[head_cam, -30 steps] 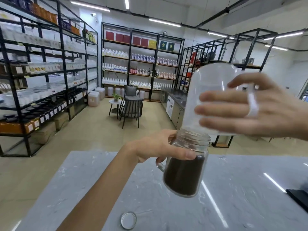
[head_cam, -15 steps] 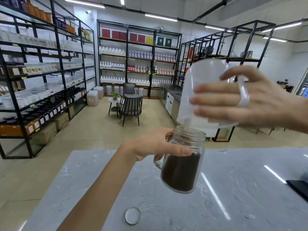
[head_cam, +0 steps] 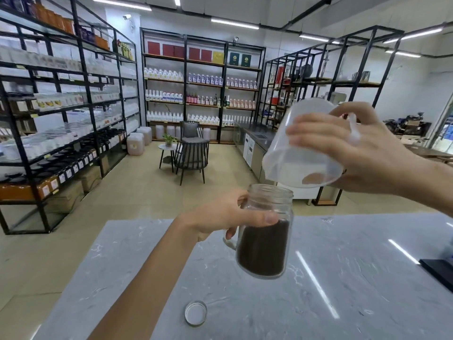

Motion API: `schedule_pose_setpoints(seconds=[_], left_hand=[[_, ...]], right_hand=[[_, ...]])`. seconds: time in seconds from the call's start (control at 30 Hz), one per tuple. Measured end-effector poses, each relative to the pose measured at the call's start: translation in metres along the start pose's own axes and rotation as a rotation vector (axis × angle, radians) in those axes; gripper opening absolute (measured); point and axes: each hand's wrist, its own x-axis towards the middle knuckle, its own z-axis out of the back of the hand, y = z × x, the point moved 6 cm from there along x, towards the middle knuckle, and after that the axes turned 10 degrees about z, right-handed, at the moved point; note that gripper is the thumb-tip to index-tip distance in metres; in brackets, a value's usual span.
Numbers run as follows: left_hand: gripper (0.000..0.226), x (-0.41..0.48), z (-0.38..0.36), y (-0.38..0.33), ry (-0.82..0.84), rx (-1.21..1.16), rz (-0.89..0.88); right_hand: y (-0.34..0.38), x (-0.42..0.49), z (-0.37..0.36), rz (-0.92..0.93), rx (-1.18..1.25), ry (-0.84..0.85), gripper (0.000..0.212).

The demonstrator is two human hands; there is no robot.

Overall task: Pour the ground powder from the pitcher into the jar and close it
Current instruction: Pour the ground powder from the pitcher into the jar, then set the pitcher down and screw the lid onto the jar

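The jar [head_cam: 266, 231] is held off the surface by the left hand [head_cam: 220, 215], closed around its handle and neck; dark powder fills most of it. The pitcher [head_cam: 304, 146], gripped in the closed right hand [head_cam: 355, 153], is tipped mouth-down at 1 o'clock from the jar's mouth, a small brown residue left near its rim. To finish the pour well, the pitcher's lip should be brought directly over the opening and tapped gently, the jar being kept upright. The lid [head_cam: 195, 312] lies on the marble surface [head_cam: 343, 278] at 7 o'clock from the jar. Black shelving racks [head_cam: 73, 119] and a chair [head_cam: 191, 148] are seen beyond.
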Motion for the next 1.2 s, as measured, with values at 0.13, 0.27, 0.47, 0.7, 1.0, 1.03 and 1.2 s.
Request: schedule_pose_setpoints(seconds=[0.13, 0.27, 0.47, 0.7, 1.0, 1.03, 1.2], left_hand=[[0.048, -0.018, -0.012, 0.032, -0.054, -0.095, -0.020], [0.056, -0.062, -0.034, 0.117, -0.461, -0.347, -0.020], [0.075, -0.092, -0.084, 0.193, -0.635, -0.106, 0.181], [0.083, -0.108, -0.142, 0.265, -0.541, 0.080, 0.435], [0.089, -0.144, -0.185, 0.334, -0.491, 0.012, 0.583], [0.089, -0.147, -0.185, 0.338, -0.508, -0.001, 0.589], [0.085, -0.161, -0.182, 0.356, -0.619, -0.058, 0.619]], right_hand=[[0.003, -0.052, -0.048, -0.766, 0.842, 0.013, 0.099], [0.079, -0.113, -0.106, -1.133, 1.313, -0.094, 0.101], [0.231, -0.180, -0.155, -1.478, 1.545, -0.122, 0.087], [0.405, -0.182, -0.193, -1.651, 1.586, -0.073, 0.086], [0.457, -0.193, -0.194, -1.732, 1.565, -0.006, 0.099], [0.457, -0.195, -0.195, -1.722, 1.565, 0.003, 0.099], [0.454, -0.197, -0.199, -1.702, 1.639, 0.063, 0.098]])
